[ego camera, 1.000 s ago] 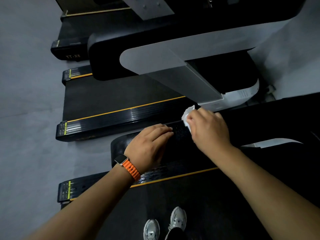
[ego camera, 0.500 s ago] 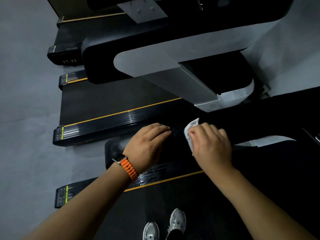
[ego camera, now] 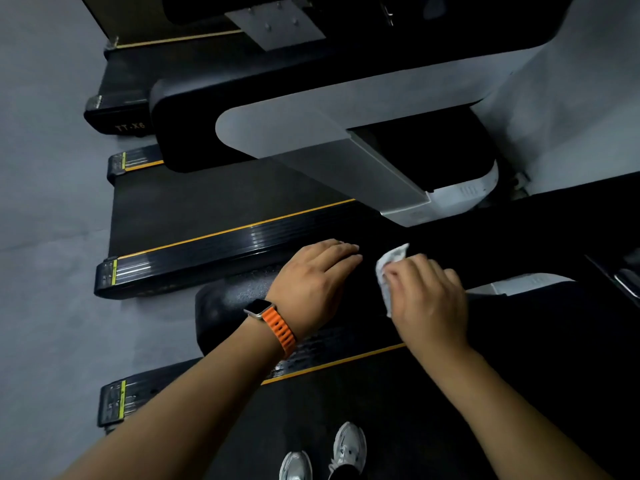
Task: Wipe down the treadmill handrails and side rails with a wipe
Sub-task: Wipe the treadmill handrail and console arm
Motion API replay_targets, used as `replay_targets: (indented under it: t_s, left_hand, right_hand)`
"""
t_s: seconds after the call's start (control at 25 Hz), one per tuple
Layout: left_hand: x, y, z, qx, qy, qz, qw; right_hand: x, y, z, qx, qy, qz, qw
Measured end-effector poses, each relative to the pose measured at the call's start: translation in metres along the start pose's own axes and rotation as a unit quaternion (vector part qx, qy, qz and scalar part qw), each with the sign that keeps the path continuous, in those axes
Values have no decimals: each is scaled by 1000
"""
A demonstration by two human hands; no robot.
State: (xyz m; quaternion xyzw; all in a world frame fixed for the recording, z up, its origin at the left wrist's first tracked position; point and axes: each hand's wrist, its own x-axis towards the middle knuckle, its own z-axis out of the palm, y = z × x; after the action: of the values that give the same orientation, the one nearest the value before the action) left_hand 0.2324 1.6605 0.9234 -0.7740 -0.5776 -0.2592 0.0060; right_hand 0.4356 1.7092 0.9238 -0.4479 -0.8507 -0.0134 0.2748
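Note:
A wide black handrail [ego camera: 228,303] of the treadmill I stand on runs from lower left to the right, and its surface looks damp. My left hand [ego camera: 311,282], with an orange-strapped watch on the wrist, rests flat on top of this handrail with the fingers extended. Just to its right, my right hand [ego camera: 427,299] presses a white wipe [ego camera: 388,271] onto the same handrail, fingers bent over the wipe. Part of the wipe sticks out past the fingertips. The black side rail [ego camera: 311,351] with its yellow stripe lies below the handrail.
A second treadmill [ego camera: 214,216] stands to the left, its grey and black handrail [ego camera: 311,140] overhanging its belt. A third machine [ego camera: 121,109] is farther back. Grey floor [ego camera: 45,237] fills the left. My grey shoes [ego camera: 322,455] stand on the belt [ego camera: 346,410].
My right hand has slid the wipe along the handrail toward me and toward my left hand. The left hand has stayed planted on the rail.

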Motion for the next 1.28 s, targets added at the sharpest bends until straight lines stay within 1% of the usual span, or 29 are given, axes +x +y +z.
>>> replay_targets:
  t_s: [0.08, 0.2, 0.28, 0.32, 0.36, 0.44, 0.56, 0.68, 0.8, 0.88, 0.92, 1.0, 1.04, 1.08, 1.16, 1.28]
  left_hand:
    - [7, 3, 3, -3, -1, 0, 1000]
    - [19, 6, 7, -8, -6, 6, 1000]
    - [24, 7, 10, -9, -10, 7, 1000]
    - [24, 6, 10, -13, -10, 7, 1000]
    - [24, 5, 11, -19, -8, 6, 1000]
    - [23, 4, 12, -28, -6, 3, 1000]
    - [23, 5, 10, -26, -7, -1, 1000]
    - [24, 7, 8, -39, -13, -5, 999]
    - [23, 7, 8, -43, -7, -12, 999]
    - [22, 8, 8, -46, -8, -9, 999]
    - [23, 8, 8, -46, -10, -8, 999]
    - [23, 7, 8, -43, -9, -11, 999]
    - [23, 8, 8, -43, -10, -14, 999]
    - [22, 8, 8, -44, -10, -14, 999]
    - [23, 8, 8, -44, -8, -12, 999]
    - [23, 9, 7, -42, -2, -12, 999]
  right_hand:
    - [2, 0, -2, 18, 15, 40, 999]
    - [-2, 2, -2, 2, 8, -4, 1000]
    - [1, 6, -4, 8, 14, 33, 999]
    - [3, 8, -6, 19, 17, 37, 999]
    - [5, 9, -6, 27, 12, 17, 999]
    - [15, 8, -6, 15, -17, -31, 999]
    - [46, 12, -4, -6, -55, 9, 998]
    - [67, 18, 0, -27, -111, -25, 993]
    - [78, 13, 4, -16, -134, -5, 991]
    - [79, 14, 4, -35, -140, -36, 989]
    - [82, 18, 3, -51, -140, -33, 988]
    - [92, 32, -1, -63, -153, 27, 986]
    - [95, 37, -2, -56, -166, 36, 984]
    - [93, 39, -2, -53, -165, 16, 985]
    - [82, 38, -1, -56, -133, -21, 989]
    - [61, 40, -6, -20, -67, 5, 998]
